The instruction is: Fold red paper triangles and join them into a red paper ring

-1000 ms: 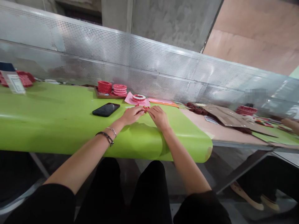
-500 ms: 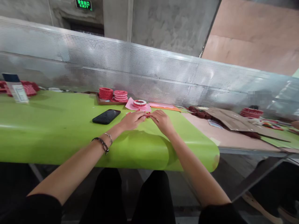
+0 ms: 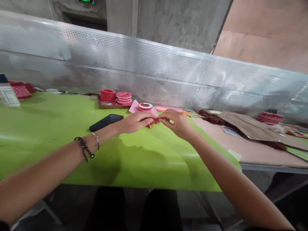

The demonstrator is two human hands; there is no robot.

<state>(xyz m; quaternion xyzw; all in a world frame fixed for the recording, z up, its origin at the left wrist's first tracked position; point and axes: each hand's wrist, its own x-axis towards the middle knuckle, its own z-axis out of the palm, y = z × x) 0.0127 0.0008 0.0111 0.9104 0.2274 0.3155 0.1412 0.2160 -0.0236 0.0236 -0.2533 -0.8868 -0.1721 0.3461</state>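
Between the fingertips of both hands is a small red piece with pointed ends (image 3: pixel 150 125), which looks like folded paper; the fingers partly cover it. My left hand (image 3: pixel 136 122) pinches its left side, and bracelets circle that wrist. From the other side, my right hand (image 3: pixel 177 122) grips it between thumb and fingers. Just behind the hands, a ring stack in white, red and pink (image 3: pixel 145 107) rests on a pink paper sheet (image 3: pixel 134 106). A black phone (image 3: pixel 107 122) lies beside my left wrist.
A brown tray (image 3: pixel 113 106) holds red rings (image 3: pixel 107 95) and pink rings (image 3: pixel 124 98). At far left stands a bottle (image 3: pixel 9 94) with a dark cap. Brown cardboard (image 3: pixel 250 126) lies at right. A perforated metal panel (image 3: pixel 149 70) backs the green-covered table (image 3: pixel 60 128).
The view has shifted closer to the table. Both hands still hold the red piece; the right hand is raised and more arched, and more of the piece's points show below the fingers.
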